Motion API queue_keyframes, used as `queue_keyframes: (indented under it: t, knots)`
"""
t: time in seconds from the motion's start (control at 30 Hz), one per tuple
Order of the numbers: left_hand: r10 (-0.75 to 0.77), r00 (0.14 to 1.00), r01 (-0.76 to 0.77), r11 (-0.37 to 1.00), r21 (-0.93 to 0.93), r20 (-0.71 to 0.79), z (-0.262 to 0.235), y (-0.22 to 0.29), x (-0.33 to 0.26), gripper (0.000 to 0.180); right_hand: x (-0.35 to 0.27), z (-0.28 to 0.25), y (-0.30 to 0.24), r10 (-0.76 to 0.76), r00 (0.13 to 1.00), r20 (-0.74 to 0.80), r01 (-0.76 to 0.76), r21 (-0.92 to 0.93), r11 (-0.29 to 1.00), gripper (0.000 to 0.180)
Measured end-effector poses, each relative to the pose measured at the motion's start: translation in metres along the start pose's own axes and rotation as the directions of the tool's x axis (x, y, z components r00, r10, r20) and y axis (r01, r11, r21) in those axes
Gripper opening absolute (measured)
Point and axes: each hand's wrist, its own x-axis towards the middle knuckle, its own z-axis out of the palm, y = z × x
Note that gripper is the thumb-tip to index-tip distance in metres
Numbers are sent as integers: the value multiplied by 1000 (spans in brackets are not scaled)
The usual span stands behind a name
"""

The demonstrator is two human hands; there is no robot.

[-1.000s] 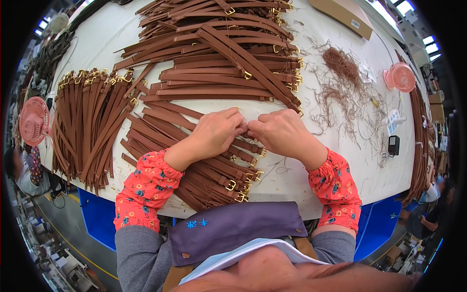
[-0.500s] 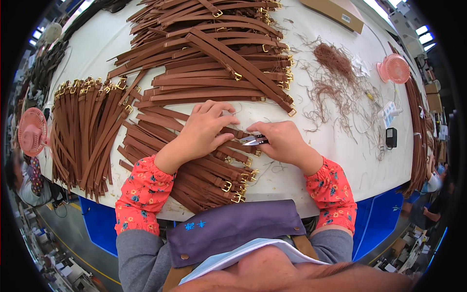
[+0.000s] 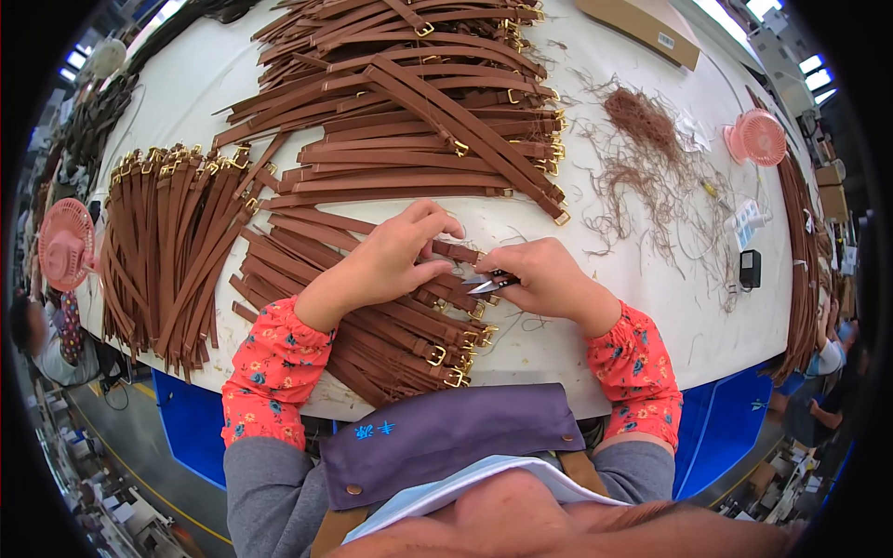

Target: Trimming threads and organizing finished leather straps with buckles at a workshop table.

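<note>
My right hand (image 3: 539,274) is closed around one pair of snips (image 3: 486,285), its two blades pointing left. My left hand (image 3: 395,251) has its thumb and forefinger apart beside one brown strap (image 3: 456,252); I cannot tell whether the curled fingers behind grip it. That strap's end lies between my two hands, close to the snips.

Under my left hand and forearm spreads one pile of brown straps (image 3: 307,265), gold buckles at its right ends. Two more piles lie on the one white table (image 3: 558,358): a fanned pile (image 3: 167,242) to the left, buckles at the far end, and a large stack (image 3: 400,167) ahead, buckles mostly to the right. They overlap too much for me to count the straps.

To the right of the stack is one tangled heap of brown thread (image 3: 642,119), loose strands around it. Beyond these I count two pink fans (image 3: 758,138), one at each side, one cardboard box (image 3: 642,28) at the far edge and one black adapter (image 3: 750,269) near the right edge.
</note>
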Motion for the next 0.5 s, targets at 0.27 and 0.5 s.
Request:
queue_keyframes:
  t: [0.27, 0.5]
  knots:
    - [63, 993, -50, 990, 132, -97, 27, -8, 5, 11, -6, -15, 10, 113, 991, -74, -114, -14, 993, 33]
    - [7, 945, 107, 938, 331, -327, 10, -27, -3, 9, 13, 8, -11, 42, 999, 24, -39, -128, 991, 46]
